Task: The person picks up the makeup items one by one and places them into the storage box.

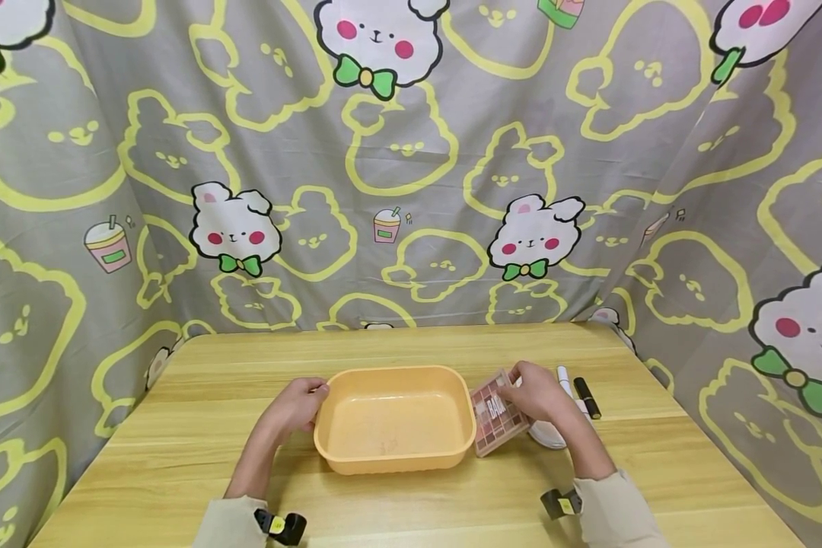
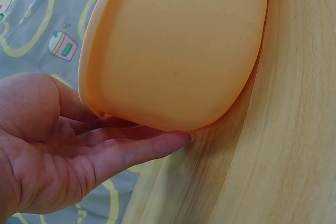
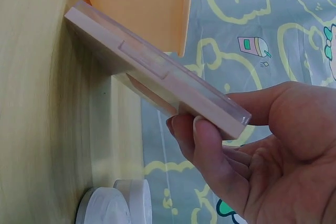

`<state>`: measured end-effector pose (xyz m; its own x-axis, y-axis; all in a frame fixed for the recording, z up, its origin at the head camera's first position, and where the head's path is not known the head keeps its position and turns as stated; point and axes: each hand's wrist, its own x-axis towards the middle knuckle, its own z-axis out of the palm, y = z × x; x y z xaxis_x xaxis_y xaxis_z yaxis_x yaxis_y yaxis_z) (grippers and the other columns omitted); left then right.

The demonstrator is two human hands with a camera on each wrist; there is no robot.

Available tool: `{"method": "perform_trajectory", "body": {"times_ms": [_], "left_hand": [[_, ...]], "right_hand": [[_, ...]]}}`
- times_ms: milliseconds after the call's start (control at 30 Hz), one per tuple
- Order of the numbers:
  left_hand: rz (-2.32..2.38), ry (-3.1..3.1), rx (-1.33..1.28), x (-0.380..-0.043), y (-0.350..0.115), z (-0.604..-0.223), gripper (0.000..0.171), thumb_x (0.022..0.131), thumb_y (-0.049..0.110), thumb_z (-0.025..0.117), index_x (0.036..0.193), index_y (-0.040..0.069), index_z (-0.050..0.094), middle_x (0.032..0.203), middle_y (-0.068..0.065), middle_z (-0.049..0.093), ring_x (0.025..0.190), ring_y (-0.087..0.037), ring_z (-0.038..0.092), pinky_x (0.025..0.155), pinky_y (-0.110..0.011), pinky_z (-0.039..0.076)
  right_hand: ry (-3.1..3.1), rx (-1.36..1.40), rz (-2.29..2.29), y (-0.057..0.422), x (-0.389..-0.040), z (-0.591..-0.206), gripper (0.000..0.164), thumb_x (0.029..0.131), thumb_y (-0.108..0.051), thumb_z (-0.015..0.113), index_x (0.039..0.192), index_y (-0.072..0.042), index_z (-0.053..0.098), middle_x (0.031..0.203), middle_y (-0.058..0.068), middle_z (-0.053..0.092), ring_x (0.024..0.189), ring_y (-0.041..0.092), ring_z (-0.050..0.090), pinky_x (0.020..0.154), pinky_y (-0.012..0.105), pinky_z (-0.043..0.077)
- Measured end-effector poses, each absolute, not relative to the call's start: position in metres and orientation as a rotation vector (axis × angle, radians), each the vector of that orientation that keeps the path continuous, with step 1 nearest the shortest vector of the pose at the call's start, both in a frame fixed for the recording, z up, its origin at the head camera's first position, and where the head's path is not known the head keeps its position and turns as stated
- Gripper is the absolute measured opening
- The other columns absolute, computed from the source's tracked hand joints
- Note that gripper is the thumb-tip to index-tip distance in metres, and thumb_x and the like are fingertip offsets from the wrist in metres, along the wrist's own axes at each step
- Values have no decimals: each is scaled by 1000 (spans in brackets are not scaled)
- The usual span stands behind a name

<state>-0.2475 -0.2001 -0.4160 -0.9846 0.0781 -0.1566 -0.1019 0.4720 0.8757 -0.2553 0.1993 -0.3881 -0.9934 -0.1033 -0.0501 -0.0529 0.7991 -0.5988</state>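
A shallow yellow-orange plastic basin stands on the table, and nothing lies in it. At its left end my left hand holds the rim, the thumb over the edge and the fingers against the outside wall. My right hand pinches an eyeshadow palette by one end, thumb on one face and fingertips on the other. The palette has a clear lid with white lettering over rows of pans. It is tilted beside the basin's right end, its lower edge near the tabletop.
Right of the palette, a round white case lies partly behind the right hand; two round white pieces show in the right wrist view. Farther right are a white tube and a black tube. A patterned curtain surrounds the wooden table.
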Motion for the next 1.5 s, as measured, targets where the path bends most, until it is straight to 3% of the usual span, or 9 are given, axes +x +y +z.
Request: {"method": "perform_trajectory", "body": {"times_ms": [233, 1267, 1500], "left_hand": [[1535, 2541, -20, -248, -201, -417, 36, 108, 16, 42, 128, -6, 62, 96, -16, 67, 79, -22, 67, 62, -38, 58], [1544, 2509, -10, -249, -202, -416, 40, 109, 15, 40, 140, -6, 54, 112, -18, 69, 89, -24, 71, 66, -41, 61], [1554, 2500, -19, -249, -202, -417, 40, 109, 14, 40, 140, -6, 54, 113, -18, 69, 89, -25, 71, 66, -41, 61]], "right_hand": [[2888, -127, -1027, 198, -256, -388, 16, 94, -16, 66, 88, -1, 64, 70, 7, 60, 53, 14, 50, 48, 27, 41], [2907, -27, -1262, 210, -249, -360, 28, 97, -19, 59, 110, 5, 65, 76, 8, 66, 60, 16, 59, 52, 32, 52], [2932, -22, -1388, 211, -246, -353, 30, 96, -21, 61, 112, 5, 65, 72, 8, 68, 54, 16, 62, 49, 35, 54]]}}
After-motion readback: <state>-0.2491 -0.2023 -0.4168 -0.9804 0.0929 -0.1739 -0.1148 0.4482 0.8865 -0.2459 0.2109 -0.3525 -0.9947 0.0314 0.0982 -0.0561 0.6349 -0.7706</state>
